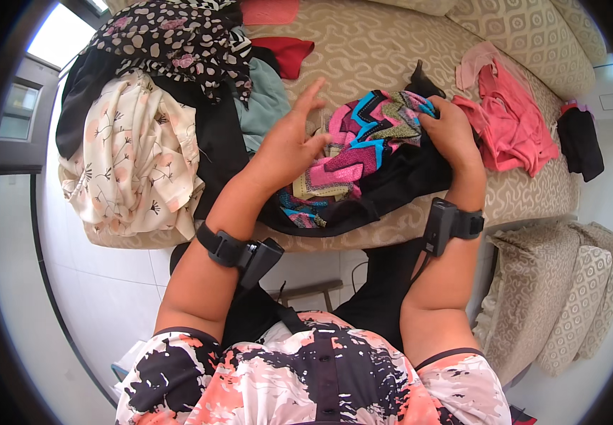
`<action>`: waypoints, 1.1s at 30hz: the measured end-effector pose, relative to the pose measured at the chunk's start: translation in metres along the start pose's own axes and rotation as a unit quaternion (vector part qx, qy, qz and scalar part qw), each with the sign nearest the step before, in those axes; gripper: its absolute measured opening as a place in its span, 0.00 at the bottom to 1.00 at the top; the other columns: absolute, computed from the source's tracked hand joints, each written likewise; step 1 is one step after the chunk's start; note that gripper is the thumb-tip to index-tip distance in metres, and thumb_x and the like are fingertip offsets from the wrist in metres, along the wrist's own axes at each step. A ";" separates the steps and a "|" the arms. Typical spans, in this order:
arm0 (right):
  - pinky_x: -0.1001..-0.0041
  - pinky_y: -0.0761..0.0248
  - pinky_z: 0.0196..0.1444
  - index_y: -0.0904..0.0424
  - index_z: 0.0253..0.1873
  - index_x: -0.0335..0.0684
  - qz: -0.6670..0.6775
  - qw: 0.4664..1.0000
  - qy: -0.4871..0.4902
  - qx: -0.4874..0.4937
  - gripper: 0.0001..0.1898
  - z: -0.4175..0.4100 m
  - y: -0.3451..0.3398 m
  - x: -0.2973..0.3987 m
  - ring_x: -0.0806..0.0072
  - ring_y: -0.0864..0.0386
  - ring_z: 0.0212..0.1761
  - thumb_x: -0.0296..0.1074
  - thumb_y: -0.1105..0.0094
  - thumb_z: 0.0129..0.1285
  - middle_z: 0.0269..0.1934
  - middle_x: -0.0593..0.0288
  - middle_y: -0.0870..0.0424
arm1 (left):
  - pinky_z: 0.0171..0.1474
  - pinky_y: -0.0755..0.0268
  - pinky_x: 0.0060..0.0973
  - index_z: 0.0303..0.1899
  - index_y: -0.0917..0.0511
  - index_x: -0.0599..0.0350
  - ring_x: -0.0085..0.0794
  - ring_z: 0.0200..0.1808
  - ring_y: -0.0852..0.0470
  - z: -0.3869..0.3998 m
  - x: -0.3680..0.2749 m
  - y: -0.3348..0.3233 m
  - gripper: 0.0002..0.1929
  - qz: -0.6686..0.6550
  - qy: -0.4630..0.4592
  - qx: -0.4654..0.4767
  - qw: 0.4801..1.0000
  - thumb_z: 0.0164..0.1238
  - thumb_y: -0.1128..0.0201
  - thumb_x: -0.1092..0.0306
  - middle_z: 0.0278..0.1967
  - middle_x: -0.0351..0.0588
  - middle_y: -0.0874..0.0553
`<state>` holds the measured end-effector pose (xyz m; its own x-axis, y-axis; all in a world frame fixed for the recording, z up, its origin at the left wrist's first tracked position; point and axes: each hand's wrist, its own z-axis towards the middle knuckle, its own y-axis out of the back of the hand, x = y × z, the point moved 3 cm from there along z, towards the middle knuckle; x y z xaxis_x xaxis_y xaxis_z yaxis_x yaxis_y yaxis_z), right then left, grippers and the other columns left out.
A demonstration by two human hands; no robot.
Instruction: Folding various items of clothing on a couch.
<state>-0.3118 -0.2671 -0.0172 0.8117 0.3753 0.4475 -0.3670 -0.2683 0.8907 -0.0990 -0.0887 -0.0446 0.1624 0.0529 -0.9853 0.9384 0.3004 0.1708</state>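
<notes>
A garment with a pink, blue and olive zigzag print (357,141) and black parts lies bunched on the sofa seat before me. My right hand (449,130) pinches its upper right edge between thumb and fingers. Over its left side is my left hand (290,143), fingers spread and nothing gripped; whether the thumb touches the cloth I cannot tell. Black fabric (407,172) of the garment runs along the front edge of the seat. Just right of my right hand lies a crumpled coral-pink garment (513,127).
On the left are heaped a cream floral garment (131,154), a black patterned cloth (174,37) and a grey-green cloth (264,101). A red cloth (288,56) lies behind. Black folded fabric (581,141) rests at the sofa's right end. Another covered seat (529,287) stands lower right.
</notes>
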 end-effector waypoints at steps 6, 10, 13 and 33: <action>0.79 0.31 0.41 0.18 0.45 0.31 0.280 0.928 -0.001 0.244 0.09 -0.026 0.007 0.019 0.84 0.26 0.35 0.30 0.40 0.64 0.32 0.69 0.19 | 0.33 0.30 0.24 0.58 0.25 0.59 0.23 0.27 0.24 0.000 -0.004 -0.005 0.23 0.209 -0.085 0.310 0.924 0.59 0.33 0.75 0.34 0.47 0.14; 0.81 0.30 0.44 0.16 0.49 0.34 0.441 0.894 0.060 -0.042 0.10 -0.019 0.020 0.021 0.83 0.23 0.38 0.29 0.40 0.65 0.37 0.70 0.16 | 0.45 0.21 0.26 0.45 0.22 0.61 0.26 0.41 0.15 0.008 -0.025 0.049 0.10 -0.187 -0.055 0.085 0.977 0.62 0.40 0.79 0.42 0.46 0.15; 0.73 0.30 0.57 0.25 0.61 0.35 0.583 0.774 0.150 -0.197 0.18 -0.005 0.029 0.025 0.74 0.26 0.55 0.26 0.41 0.67 0.55 0.59 0.23 | 0.67 0.31 0.35 0.60 0.29 0.66 0.39 0.63 0.24 0.024 -0.011 0.090 0.18 -0.379 -0.237 -0.106 0.888 0.69 0.46 0.83 0.59 0.53 0.24; 0.62 0.27 0.54 0.19 0.55 0.39 -0.053 0.995 -0.016 -0.082 0.20 -0.003 -0.005 0.003 0.53 0.19 0.54 0.39 0.33 0.59 0.53 0.43 0.18 | 0.74 0.47 0.45 0.47 0.21 0.53 0.57 0.76 0.44 0.015 0.010 0.038 0.16 0.357 -0.145 -0.019 0.923 0.56 0.31 0.74 0.68 0.55 0.29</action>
<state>-0.3090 -0.2621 -0.0199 0.8629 0.3641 0.3505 -0.3462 -0.0794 0.9348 -0.0568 -0.0905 -0.0483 0.8151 -0.0042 -0.5793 0.5497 0.3210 0.7712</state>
